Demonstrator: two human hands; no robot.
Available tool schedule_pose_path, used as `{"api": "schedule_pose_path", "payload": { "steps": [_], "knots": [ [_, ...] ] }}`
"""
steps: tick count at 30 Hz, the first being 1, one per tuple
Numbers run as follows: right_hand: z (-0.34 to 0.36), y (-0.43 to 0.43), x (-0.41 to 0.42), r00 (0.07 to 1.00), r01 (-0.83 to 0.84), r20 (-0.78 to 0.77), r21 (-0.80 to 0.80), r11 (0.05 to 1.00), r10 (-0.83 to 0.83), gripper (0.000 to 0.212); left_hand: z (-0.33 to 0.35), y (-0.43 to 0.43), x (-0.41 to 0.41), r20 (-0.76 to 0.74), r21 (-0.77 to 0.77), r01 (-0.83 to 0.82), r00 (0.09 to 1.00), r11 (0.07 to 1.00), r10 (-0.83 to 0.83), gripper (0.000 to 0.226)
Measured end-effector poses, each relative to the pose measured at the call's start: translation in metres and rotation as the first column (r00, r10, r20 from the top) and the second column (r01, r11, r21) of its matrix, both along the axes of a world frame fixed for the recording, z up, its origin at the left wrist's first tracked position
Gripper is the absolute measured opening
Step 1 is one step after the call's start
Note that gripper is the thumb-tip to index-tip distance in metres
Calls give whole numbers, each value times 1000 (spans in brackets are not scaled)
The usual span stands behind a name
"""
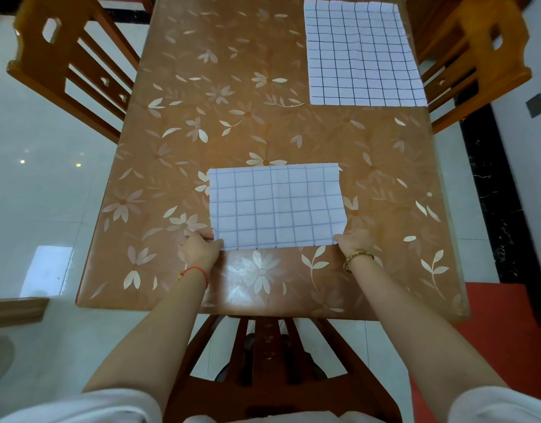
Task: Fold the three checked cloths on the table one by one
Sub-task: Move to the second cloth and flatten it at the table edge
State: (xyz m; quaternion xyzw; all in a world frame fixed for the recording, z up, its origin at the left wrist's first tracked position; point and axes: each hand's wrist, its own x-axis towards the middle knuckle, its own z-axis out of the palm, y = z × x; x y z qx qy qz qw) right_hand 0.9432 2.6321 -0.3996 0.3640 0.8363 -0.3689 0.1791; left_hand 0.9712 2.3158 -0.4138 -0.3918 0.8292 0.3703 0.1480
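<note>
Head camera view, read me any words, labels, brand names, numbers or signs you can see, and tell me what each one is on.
None: no readable text in this view.
Near checked cloth, gripped by the left hand and right hand: only grid lines, no label.
Far checked cloth: only grid lines.
Table: a flower and leaf pattern, no writing.
Grey wall plate at the right edge: no marking that can be made out.

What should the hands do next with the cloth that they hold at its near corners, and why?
Probably lift the near edge and carry it over to the far edge. The left hand and right hand each pinch a near corner of the near checked cloth, which lies flat on the table, so a fold away from the person looks ready.
</note>
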Motion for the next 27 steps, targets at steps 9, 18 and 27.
{"api": "schedule_pose_path", "payload": {
  "steps": [9,18,27],
  "knots": [
    [3,16,9,974,222,9,-232,947,-226,10,7,-18,8,-87,181,-219,968,959,237,24],
    [-3,24,41,991,135,8,-158,978,-135,10,14,-23,42,-38,189,-201,977,961,212,26],
    [0,35,88,999,-18,44,-29,999,19,40,19,-16,76,-3,176,-108,994,978,110,21]
  ]
}}
